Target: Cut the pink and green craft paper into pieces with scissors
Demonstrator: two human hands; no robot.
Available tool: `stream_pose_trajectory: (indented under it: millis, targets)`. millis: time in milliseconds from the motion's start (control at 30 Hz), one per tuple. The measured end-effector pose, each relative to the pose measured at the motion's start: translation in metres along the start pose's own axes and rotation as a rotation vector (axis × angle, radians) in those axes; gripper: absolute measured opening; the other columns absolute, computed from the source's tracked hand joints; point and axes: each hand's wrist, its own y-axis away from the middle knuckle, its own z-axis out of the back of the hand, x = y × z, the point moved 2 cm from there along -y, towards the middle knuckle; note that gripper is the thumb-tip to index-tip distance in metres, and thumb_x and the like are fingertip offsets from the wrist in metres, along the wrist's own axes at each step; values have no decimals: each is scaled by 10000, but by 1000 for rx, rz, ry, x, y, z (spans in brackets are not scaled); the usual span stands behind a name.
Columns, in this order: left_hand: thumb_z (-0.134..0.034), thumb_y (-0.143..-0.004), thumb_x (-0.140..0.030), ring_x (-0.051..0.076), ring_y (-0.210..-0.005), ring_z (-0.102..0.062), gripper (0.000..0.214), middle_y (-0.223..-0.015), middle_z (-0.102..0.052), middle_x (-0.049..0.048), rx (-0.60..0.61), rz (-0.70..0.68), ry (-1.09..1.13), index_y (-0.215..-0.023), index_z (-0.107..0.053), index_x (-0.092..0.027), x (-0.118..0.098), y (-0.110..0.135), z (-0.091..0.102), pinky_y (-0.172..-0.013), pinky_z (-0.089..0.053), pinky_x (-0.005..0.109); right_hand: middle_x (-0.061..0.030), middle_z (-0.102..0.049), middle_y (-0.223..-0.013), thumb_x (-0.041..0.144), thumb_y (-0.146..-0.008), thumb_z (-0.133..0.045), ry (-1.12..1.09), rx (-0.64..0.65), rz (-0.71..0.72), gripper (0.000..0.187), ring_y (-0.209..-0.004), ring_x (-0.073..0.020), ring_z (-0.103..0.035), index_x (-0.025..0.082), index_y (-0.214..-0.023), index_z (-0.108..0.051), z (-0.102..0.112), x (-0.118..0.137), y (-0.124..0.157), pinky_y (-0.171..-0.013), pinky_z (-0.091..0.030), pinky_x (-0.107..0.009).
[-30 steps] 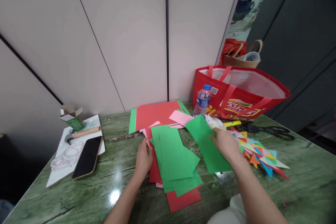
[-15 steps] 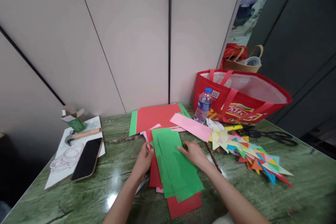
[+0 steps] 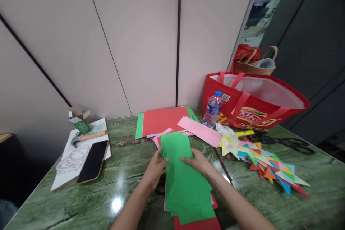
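Note:
A stack of green paper strips [image 3: 185, 190] lies in front of me, its sheets slightly out of line. Red paper [image 3: 198, 224] sticks out beneath the near end, and pink edges show at the far left corner. My left hand [image 3: 155, 169] grips the stack's left edge, thumb on top and fingers at the side. On the right edge, my right hand [image 3: 198, 162] holds it the same way, thumb over the green sheet. A dark ring-shaped thing [image 3: 160, 189] shows partly beside my left hand; the rest is hidden.
Behind the stack lie large red sheets [image 3: 164, 120] and a pink strip [image 3: 199, 131]. A water bottle [image 3: 212, 110] stands before a red bag [image 3: 253, 104]. Folded paper pieces [image 3: 266, 161] and scissors [image 3: 288, 143] lie right; a phone [image 3: 93, 161] and hammer [image 3: 90, 136] left.
The green and red strips are gathered closer together, with less red showing at the left. My left hand has closed in on the stack's side. The view has shifted slightly left.

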Motion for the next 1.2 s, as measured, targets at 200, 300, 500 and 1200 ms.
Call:
stream_pose_trajectory:
  millis: [200, 300, 500, 1200]
  targets:
    - [-644, -681, -288, 193, -788, -642, 677, -936, -656, 93, 15, -10, 87, -1264, -316, -187, 4, 1, -5, -679, -491, 325, -100, -587, -1189, 239, -556, -701, -149, -107, 54, 679, -1080, -277, -540, 178, -1190, -466, -3, -4, -1, -903, -415, -407]
    - [-690, -655, -324, 237, -917, -628, 718, -1043, -649, 132, 33, -41, 116, -1265, -335, -191, 1, 2, -7, -749, -485, 350, -111, -631, -1108, 222, -505, -747, -430, -86, 40, 697, -972, -284, -602, 170, -1145, -475, 0, -7, 0, -843, -459, -428]
    - [-728, -633, -376, 277, -1208, -437, 802, -1295, -494, 186, -32, -220, 113, -1310, -338, -196, -17, 5, -2, -968, -359, 380, -97, -710, -886, 339, -626, -706, -618, 39, 93, 448, -745, -258, -676, 156, -1004, -551, 29, -1, 3, -728, -515, -429]
    - [-491, -828, -317, 265, -1007, -575, 447, -1122, -592, 158, -288, -844, -639, -1231, -382, -158, -63, 36, -24, -830, -443, 382, -100, -693, -960, 402, -697, -644, -226, -471, 508, 334, -870, -268, -625, 163, -929, -631, 11, 90, 30, -791, -486, -412]
